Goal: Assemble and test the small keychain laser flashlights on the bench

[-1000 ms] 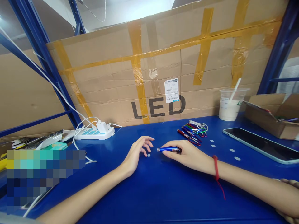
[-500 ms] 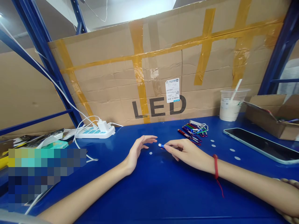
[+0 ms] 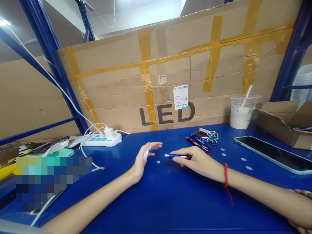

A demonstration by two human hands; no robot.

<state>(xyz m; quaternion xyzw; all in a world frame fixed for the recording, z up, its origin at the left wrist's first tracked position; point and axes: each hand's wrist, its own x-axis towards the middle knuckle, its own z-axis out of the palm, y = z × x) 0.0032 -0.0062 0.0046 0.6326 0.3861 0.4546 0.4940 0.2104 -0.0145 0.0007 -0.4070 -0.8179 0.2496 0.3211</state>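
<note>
Between the thumb and fingers of my right hand (image 3: 188,156) lies a small blue flashlight (image 3: 175,156), its silver tip pointing left. A bright bluish-white spot shows on the palm of my left hand (image 3: 143,159), which stands on edge with its fingers spread and holds nothing. A gap separates that palm from the flashlight's tip. On the blue table (image 3: 156,201), a small pale disc (image 3: 158,162) lies between the hands. Behind my right hand is a pile of several similar coloured flashlights (image 3: 201,138) with carabiner clips.
A phone (image 3: 273,154), a plastic cup with a straw (image 3: 242,112) and an open cardboard box (image 3: 280,125) stand at the right, near several pale discs. A power strip (image 3: 104,140) with white cables sits back left. A large cardboard sheet (image 3: 117,94) closes off the back.
The flashlight has turned more level in my right hand and more of its barrel shows. A light spot has appeared on my left palm. The camera view has shifted slightly.
</note>
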